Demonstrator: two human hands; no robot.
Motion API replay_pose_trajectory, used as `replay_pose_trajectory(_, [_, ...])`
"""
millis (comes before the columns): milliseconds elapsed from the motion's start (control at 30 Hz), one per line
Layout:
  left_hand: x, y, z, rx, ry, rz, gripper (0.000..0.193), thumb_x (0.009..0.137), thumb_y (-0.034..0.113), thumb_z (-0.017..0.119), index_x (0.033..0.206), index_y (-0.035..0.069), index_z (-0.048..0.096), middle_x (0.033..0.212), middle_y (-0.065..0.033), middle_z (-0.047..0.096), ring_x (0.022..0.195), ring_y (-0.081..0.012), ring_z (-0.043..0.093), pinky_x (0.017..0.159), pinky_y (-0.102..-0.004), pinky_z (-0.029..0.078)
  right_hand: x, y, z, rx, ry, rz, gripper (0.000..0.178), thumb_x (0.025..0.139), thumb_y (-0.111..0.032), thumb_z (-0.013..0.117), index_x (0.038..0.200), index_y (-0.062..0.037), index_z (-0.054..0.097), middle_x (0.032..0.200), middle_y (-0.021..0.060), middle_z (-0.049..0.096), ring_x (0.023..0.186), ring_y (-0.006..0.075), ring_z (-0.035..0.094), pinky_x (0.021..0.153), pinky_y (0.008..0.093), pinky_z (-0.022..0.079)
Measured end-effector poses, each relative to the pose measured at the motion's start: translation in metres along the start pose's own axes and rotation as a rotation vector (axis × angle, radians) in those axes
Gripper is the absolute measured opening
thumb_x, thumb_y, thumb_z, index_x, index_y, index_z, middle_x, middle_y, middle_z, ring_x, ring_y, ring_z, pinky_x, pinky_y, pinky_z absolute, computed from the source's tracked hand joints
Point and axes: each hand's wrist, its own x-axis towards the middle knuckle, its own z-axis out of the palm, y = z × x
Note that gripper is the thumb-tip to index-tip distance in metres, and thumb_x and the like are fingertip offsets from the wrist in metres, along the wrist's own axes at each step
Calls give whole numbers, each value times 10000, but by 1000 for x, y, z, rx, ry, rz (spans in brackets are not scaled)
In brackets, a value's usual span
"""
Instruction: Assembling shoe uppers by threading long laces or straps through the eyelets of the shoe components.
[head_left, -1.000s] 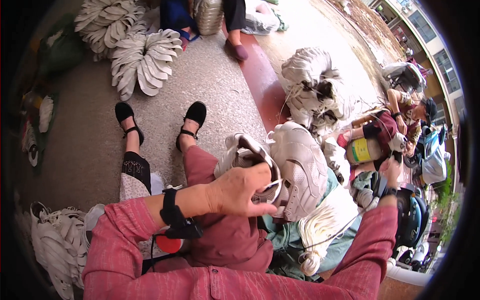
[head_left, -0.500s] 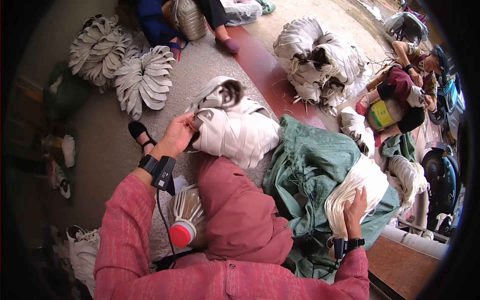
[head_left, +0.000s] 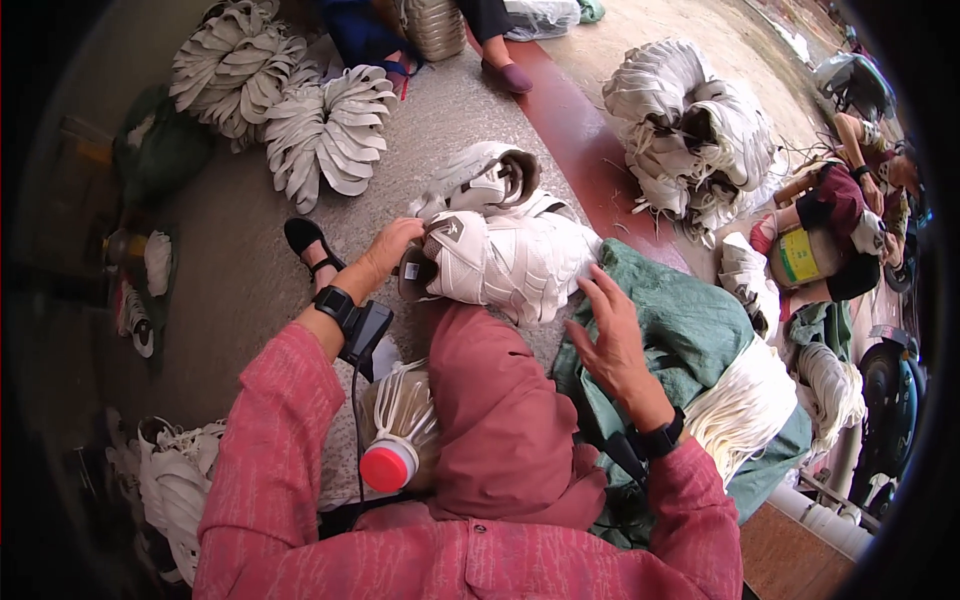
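Note:
A row of nested white shoe uppers [head_left: 515,262] lies across my knee. My left hand [head_left: 392,248] is closed on the heel edge of the end upper, at its dark opening. At the row's other end, my right hand [head_left: 612,345] hovers with fingers spread and nothing in them. Under that hand, a green woven sack [head_left: 665,300] drapes over my other leg. On the sack lies a thick bundle of white shoelaces [head_left: 745,405]. Just beyond the row sits another white upper [head_left: 490,180] with a dark lining.
Fanned stacks of white uppers [head_left: 330,135] stand at the far left, and a large heap [head_left: 690,130] at the far right. A plastic jar with a red cap [head_left: 388,467], hung with laces, stands by my leg. Other people sit at the far edge and the right.
My right hand has left the shoelace bundle and moved left to the right end of the shoe uppers. My left hand stays at the end upper. The whole view has shifted slightly.

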Motion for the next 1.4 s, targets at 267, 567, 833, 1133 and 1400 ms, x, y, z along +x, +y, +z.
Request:
replay_pose_trajectory(267, [-1,14,26,-681,-115,-526,222,922,266,509,1054,106,589,965,-8,597,915,-124,570,773,-291,455,91,-33,73,-63,-71,-146,830,773,-533,657,1375,-24,397,1460,239,315,1328,414,330,1104,535,214])
replay_pose_trajectory(567, [54,67,51,-906,-132,-401,340,926,350,558,1120,78,621,1087,-23,632,1033,-145,545,940,-345,374,128,17,32,-230,6,-172,468,661,-280,778,1084,-169,613,1474,65,369,1332,385,354,1070,564,270])
replay_pose_trajectory(833, [32,95,72,-1239,-135,-209,250,914,163,572,1114,14,585,1279,-147,564,1232,-213,497,1093,-358,323,102,46,35,3,122,-72,452,918,-292,585,1298,-52,534,1510,259,202,1386,413,247,1117,434,262])
replay_pose_trajectory(1133, [-52,243,-5,-1043,-224,339,195,923,192,556,973,11,609,1396,-200,472,1303,-258,432,1115,-381,283,106,-53,-93,204,328,-251,428,861,-88,437,1267,-5,545,1400,149,440,1370,277,315,1122,342,261])
replay_pose_trajectory(1400, [-218,432,-122,-633,-306,965,360,911,288,569,1110,-1,650,1174,-170,632,1221,-269,506,1110,-406,302,53,-167,-272,448,296,-547,395,963,-207,434,1236,57,538,1201,124,572,1103,201,547,944,300,422])
